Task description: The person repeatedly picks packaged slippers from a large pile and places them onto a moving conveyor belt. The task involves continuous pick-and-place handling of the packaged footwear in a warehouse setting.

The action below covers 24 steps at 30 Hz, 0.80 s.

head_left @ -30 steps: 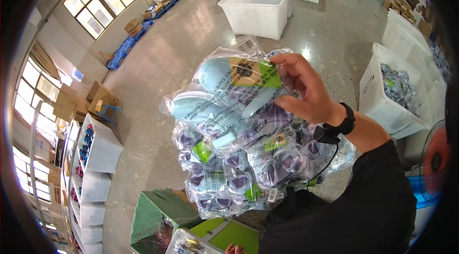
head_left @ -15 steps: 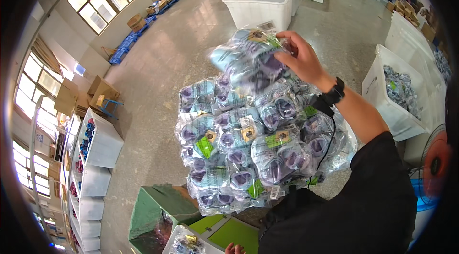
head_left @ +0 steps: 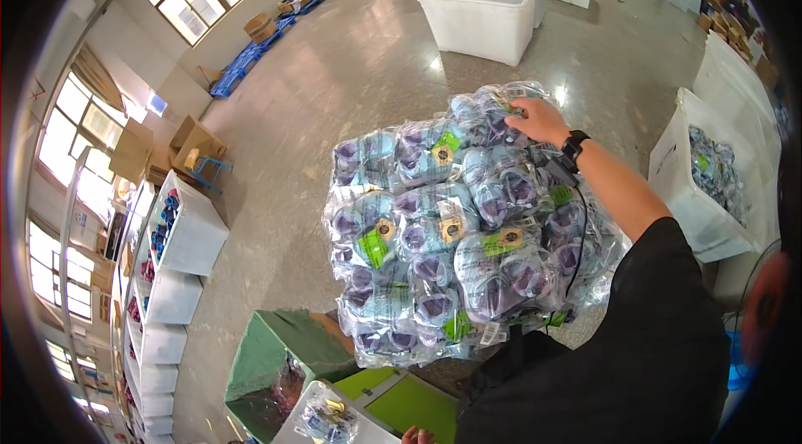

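Note:
A pile of clear plastic bags (head_left: 434,218), each packed with light blue and purple shoes, fills the middle of the view. Green tags and round brown labels show through the film on several of them. At the pile's far right, my right hand (head_left: 539,120) is closed on the upper edge of a bag of shoes (head_left: 483,120); its fingertips press into the crinkled film. A dark watch sits on that wrist. Only the fingertips of my left hand (head_left: 418,436) show at the bottom edge, beside a green panel (head_left: 413,406), and most of the hand is cut off.
At the lower left stand a green box (head_left: 267,344) and a white tray (head_left: 292,427) with one bagged item. White bins (head_left: 480,22) are at the back, another bin (head_left: 681,168) at right, and a row of bins (head_left: 196,235) at left. A fan (head_left: 764,302) stands right.
My right hand has come down from above the pile to its far right part. The bag it held in the air is down on the pile. The view has shifted slightly.

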Each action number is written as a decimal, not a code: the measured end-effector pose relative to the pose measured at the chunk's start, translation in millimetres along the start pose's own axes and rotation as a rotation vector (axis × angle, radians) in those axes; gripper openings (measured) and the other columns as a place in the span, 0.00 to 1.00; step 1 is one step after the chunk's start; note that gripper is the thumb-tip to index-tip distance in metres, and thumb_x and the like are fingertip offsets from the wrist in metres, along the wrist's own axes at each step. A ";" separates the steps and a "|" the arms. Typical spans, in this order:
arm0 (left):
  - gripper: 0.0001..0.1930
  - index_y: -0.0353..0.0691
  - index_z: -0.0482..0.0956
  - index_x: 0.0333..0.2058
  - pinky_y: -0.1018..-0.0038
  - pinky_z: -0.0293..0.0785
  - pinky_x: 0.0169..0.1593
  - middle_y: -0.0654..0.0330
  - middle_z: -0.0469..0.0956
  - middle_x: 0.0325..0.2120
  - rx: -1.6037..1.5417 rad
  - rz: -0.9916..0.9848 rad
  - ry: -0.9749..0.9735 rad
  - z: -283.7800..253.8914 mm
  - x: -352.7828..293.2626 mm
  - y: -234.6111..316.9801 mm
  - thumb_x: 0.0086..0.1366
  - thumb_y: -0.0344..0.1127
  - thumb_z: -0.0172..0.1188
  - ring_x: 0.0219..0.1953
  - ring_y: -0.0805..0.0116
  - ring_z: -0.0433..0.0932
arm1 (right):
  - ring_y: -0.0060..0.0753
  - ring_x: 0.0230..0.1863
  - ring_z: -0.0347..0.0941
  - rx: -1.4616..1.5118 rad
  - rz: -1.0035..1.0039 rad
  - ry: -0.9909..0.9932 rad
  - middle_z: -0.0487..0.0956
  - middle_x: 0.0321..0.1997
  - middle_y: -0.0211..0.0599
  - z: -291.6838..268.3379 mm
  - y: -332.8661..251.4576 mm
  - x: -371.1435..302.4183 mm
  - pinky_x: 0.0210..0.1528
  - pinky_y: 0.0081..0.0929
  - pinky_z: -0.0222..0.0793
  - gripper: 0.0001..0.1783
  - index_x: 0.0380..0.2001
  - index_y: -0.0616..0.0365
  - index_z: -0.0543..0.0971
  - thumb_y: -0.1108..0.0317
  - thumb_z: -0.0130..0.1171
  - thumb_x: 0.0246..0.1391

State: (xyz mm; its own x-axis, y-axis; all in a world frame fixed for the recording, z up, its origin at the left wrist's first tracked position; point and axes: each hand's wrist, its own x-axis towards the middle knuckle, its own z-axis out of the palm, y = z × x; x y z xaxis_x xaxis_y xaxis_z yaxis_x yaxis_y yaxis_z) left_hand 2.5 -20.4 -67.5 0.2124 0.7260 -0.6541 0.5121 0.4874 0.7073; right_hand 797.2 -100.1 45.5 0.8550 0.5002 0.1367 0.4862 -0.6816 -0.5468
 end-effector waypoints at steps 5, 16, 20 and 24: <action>0.26 0.39 0.74 0.64 0.71 0.81 0.44 0.55 0.83 0.47 -0.008 0.014 -0.012 0.6 4.9 -8.7 0.74 0.45 0.66 0.45 0.65 0.84 | 0.47 0.46 0.84 0.021 -0.032 0.034 0.86 0.46 0.50 -1.9 6.4 4.9 0.49 0.41 0.77 0.38 0.61 0.60 0.79 0.45 0.71 0.54; 0.26 0.33 0.77 0.60 0.71 0.82 0.47 0.50 0.87 0.41 0.060 0.123 0.180 -85.6 3.3 -41.5 0.70 0.40 0.70 0.43 0.66 0.86 | 0.17 0.44 0.70 0.361 -0.335 -0.103 0.75 0.42 0.23 -21.4 -40.7 -10.3 0.49 0.21 0.69 0.24 0.64 0.60 0.76 0.65 0.63 0.69; 0.26 0.35 0.78 0.59 0.68 0.83 0.48 0.50 0.87 0.41 0.102 0.119 0.271 -132.5 -7.3 -66.2 0.69 0.45 0.69 0.44 0.62 0.87 | 0.21 0.50 0.71 0.388 -0.435 -0.144 0.75 0.48 0.28 -16.1 -106.7 -62.8 0.57 0.22 0.67 0.22 0.66 0.62 0.74 0.69 0.58 0.72; 0.28 0.36 0.78 0.60 0.65 0.83 0.48 0.51 0.87 0.41 0.056 0.094 0.338 -183.4 -16.9 -106.4 0.69 0.47 0.70 0.43 0.59 0.87 | 0.24 0.51 0.71 0.389 -0.561 -0.270 0.76 0.51 0.31 1.3 -193.6 -149.6 0.61 0.25 0.66 0.21 0.65 0.62 0.75 0.70 0.56 0.72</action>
State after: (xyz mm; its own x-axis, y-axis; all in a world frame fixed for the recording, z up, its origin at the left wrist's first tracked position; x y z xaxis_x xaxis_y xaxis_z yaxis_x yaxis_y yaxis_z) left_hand -208.3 4.4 -82.5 -0.0219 0.8903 -0.4548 0.5500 0.3906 0.7382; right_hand 574.9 -42.3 129.8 0.3981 0.8664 0.3015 0.6954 -0.0707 -0.7151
